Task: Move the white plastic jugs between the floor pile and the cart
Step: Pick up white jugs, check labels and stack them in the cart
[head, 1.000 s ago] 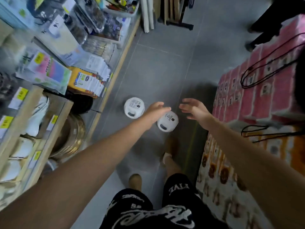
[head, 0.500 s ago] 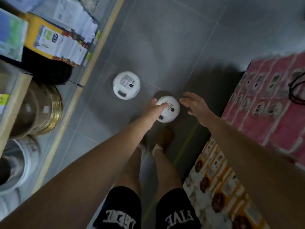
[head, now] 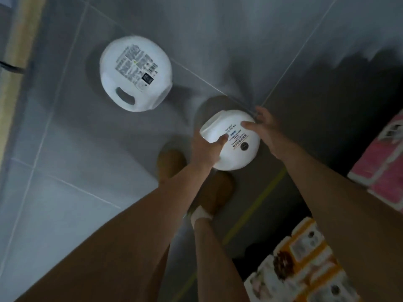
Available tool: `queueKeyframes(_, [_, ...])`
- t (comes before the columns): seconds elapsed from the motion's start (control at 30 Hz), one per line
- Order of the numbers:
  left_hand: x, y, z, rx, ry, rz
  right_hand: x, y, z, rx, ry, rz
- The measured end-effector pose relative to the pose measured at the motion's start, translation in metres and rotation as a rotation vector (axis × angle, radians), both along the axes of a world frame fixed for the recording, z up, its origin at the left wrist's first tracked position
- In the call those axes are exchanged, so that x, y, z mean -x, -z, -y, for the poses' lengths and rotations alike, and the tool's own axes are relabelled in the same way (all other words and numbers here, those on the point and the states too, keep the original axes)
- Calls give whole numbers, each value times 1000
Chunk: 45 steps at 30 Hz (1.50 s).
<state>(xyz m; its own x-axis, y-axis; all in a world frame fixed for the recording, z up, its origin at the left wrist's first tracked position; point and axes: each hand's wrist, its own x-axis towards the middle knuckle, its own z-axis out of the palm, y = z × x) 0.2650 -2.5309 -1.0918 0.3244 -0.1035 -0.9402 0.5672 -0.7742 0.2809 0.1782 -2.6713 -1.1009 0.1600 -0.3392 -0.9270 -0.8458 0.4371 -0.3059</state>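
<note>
Two white plastic jugs are on the grey tiled floor. The nearer jug (head: 234, 147) is held between both hands: my left hand (head: 206, 151) grips its left side with the thumb on top, and my right hand (head: 267, 130) clasps its right side, thumb across the label. The farther jug (head: 135, 73) stands alone to the upper left, its printed label and handle slot facing up. No cart is visible.
Stacked pink (head: 386, 155) and orange-white (head: 305, 262) tissue packs fill the right edge. A wooden shelf base (head: 19, 38) runs along the left. My feet in brown slippers (head: 216, 190) stand just below the held jug.
The view has dropped much closer to the floor. Both hands, open and reaching before, have closed around the nearer jug; the far jug has not moved.
</note>
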Motion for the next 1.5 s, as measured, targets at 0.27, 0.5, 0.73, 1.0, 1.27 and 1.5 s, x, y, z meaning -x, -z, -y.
queueKeyframes(0.27, [17, 104, -22, 5, -45, 29, 12, 85, 1, -27, -251, -52])
queueKeyframes(0.5, [13, 111, -32, 185, -60, 27, 17, 94, 0, -40, -277, 67])
queueKeyframes(0.73, [-12, 61, -44, 226, -35, 18, 5, 42, -12, -8, -269, 96])
queueKeyframes(1.0, [-70, -96, -63, 181, 124, 82, -35, -115, -27, -19, -347, 197])
queueKeyframes(1.27, [-116, -287, -96, 252, 75, 185, -95, -297, -45, -68, -491, 268])
queueKeyframes(1.5, [-126, -442, -144, 271, -90, 347, -140, -432, -80, 32, -678, 384])
